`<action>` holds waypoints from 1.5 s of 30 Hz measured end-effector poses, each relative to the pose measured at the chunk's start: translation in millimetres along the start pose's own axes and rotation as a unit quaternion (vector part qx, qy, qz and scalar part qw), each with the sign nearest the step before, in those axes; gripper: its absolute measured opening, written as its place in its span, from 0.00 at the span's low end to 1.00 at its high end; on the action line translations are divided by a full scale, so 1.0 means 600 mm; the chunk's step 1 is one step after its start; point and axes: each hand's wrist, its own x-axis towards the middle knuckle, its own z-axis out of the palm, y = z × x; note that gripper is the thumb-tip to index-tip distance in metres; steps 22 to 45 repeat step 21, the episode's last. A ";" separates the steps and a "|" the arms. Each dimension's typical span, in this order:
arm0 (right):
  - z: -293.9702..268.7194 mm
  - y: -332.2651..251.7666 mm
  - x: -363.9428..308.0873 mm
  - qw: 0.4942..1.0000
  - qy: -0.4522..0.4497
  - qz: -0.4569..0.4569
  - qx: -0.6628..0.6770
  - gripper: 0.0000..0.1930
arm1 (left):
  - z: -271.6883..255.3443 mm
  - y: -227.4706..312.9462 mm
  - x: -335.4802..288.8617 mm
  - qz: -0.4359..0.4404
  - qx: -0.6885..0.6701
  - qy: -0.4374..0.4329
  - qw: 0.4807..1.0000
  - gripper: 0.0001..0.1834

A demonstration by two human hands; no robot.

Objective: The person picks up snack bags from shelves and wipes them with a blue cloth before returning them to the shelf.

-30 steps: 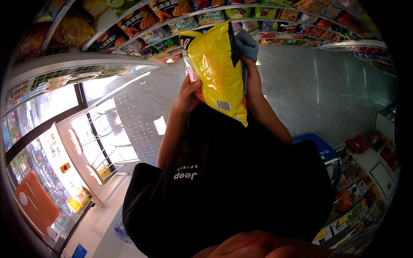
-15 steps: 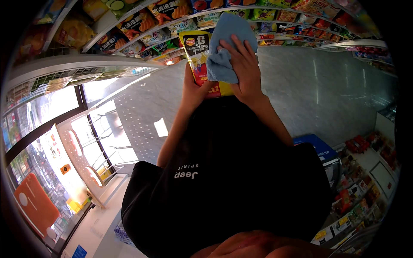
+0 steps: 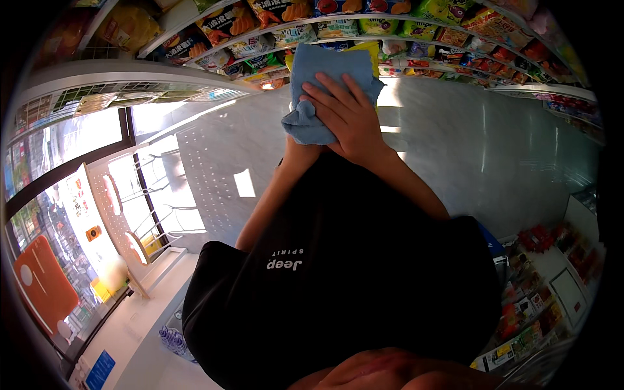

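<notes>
A blue cloth (image 3: 335, 62) lies over a yellow snack bag (image 3: 373, 52), covering nearly all of its front. Only yellow edges of the bag show, at the top and along the right side. My right hand (image 3: 351, 120) presses on the cloth, its fingers laid across it and a bunched fold beside them. From below, my left hand (image 3: 301, 153) supports the bag; its fingers are hidden under the cloth and bag. Both hands are close together in front of my black shirt (image 3: 351, 260).
Shelves of bagged snacks (image 3: 286, 10) curve along the far side. A white shelf unit (image 3: 78, 81) stands at the left, by the windows. Grey floor (image 3: 468, 143) stretches to the right. More packed goods (image 3: 536, 237) stand at the lower right, and a white counter (image 3: 156, 331) at the lower left.
The cloth has slid left and down over the bag with my right hand, and now hides the printed front. My left fingers and thumb, partly visible before, are now covered.
</notes>
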 end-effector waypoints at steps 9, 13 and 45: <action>0.034 0.013 0.037 0.997 -0.023 0.021 0.077 0.23 | -0.038 -0.012 -0.041 -0.324 -0.356 -0.003 0.877 0.35; 0.052 -0.008 0.062 0.990 -0.034 0.039 0.132 0.24 | -0.074 -0.044 -0.053 -0.372 -0.515 -0.016 0.772 0.32; 0.142 -0.077 0.100 0.988 -0.033 0.043 0.146 0.29 | -0.133 -0.109 -0.083 -0.379 -0.669 0.069 0.636 0.33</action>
